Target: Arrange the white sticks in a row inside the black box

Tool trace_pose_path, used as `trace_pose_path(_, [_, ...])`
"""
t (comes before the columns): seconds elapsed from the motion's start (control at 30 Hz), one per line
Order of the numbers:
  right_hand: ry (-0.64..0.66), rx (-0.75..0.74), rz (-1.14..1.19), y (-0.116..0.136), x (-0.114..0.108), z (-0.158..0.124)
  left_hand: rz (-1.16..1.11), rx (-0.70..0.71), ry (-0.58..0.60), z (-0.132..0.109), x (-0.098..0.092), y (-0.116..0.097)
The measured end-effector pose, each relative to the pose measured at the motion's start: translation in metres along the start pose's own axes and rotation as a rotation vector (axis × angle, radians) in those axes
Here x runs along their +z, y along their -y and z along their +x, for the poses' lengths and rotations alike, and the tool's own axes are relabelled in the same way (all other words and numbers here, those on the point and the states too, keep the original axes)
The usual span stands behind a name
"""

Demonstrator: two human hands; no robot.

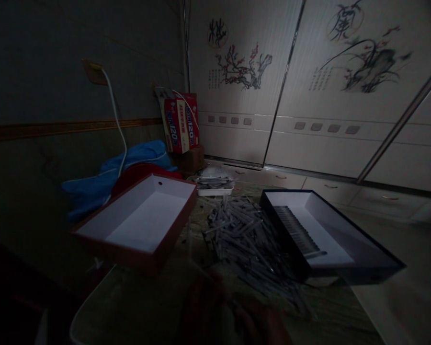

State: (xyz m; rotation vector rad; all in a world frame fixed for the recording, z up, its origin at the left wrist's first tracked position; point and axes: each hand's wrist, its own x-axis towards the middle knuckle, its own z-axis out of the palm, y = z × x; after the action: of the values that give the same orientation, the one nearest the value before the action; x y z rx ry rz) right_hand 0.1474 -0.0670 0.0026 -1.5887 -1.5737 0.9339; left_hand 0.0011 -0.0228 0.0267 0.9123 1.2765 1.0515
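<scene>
The picture is very dark. A heap of several thin grey sticks (244, 239) lies in the middle of the table. To its left stands a red box (129, 256) with a white inside that holds nothing. To its right a dark box (359, 268) holds a neat row of the same sticks (296, 230) along its left side. My left hand (204, 309) and my right hand (269, 328) show only as dim reddish shapes at the bottom edge, just in front of the heap. Their fingers cannot be made out.
A small white tray (215, 190) with more sticks sits behind the heap. Blue cloth (129, 163) lies at the back left, crossed by a white cable (115, 120) from a wall socket. A red carton (181, 122) stands in the corner. Painted wardrobe doors (309, 96) fill the background.
</scene>
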Motion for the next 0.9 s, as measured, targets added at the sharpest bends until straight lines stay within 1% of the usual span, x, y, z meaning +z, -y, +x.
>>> trace_pose_path(0.07, [0.01, 0.031, 0.02, 0.003, -0.001, 0.001, -0.029, -0.024, 0.05, -0.001, 0.003, 0.006])
trace_pose_path(0.13, [0.027, 0.039, 0.114, 0.0, 0.002, 0.0, -0.103, -0.043, 0.086, 0.0, 0.006, 0.013])
trace_pose_path(0.17, [0.025, 0.046, 0.182, -0.003, 0.005, -0.001, -0.149, -0.058, 0.084, 0.0, 0.006, 0.016])
trace_pose_path(0.2, [-0.002, 0.06, 0.25, -0.007, 0.008, -0.002, -0.192, -0.076, 0.069, 0.001, 0.006, 0.019])
trace_pose_path(0.27, [-0.099, 0.08, 0.366, -0.013, 0.014, -0.004, -0.25, -0.116, 0.026, 0.001, 0.004, 0.022])
trace_pose_path(0.33, [-0.212, 0.075, 0.438, -0.016, 0.017, -0.004, -0.258, -0.127, -0.003, 0.0, 0.002, 0.019])
trace_pose_path(0.37, [-0.232, 0.064, 0.465, -0.015, 0.018, -0.004, -0.244, -0.117, 0.003, -0.001, 0.001, 0.016])
trace_pose_path(0.4, [-0.222, 0.051, 0.489, -0.014, 0.017, -0.003, -0.228, -0.107, 0.001, -0.002, 0.001, 0.013])
trace_pose_path(0.47, [-0.148, 0.041, 0.5, -0.009, 0.015, -0.002, -0.189, -0.102, 0.026, -0.004, 0.002, 0.007])
trace_pose_path(0.53, [-0.077, 0.037, 0.47, -0.006, 0.012, 0.0, -0.2, -0.125, 0.035, -0.004, 0.003, 0.007])
trace_pose_path(0.6, [-0.085, 0.044, 0.424, -0.005, 0.011, 0.0, -0.218, -0.131, 0.042, -0.004, 0.002, 0.012])
trace_pose_path(0.67, [-0.112, 0.062, 0.364, -0.005, 0.01, 0.001, -0.184, -0.097, 0.05, -0.002, -0.002, 0.021])
trace_pose_path(0.77, [-0.072, 0.037, 0.234, -0.002, 0.005, 0.008, -0.162, -0.066, 0.041, 0.003, -0.008, 0.033])
trace_pose_path(0.83, [-0.146, -0.039, 0.097, 0.002, -0.002, 0.018, -0.186, -0.078, 0.028, 0.005, -0.01, 0.036])
trace_pose_path(0.9, [-0.237, -0.122, -0.114, 0.008, -0.01, 0.031, -0.214, -0.085, 0.02, 0.007, -0.009, 0.034])
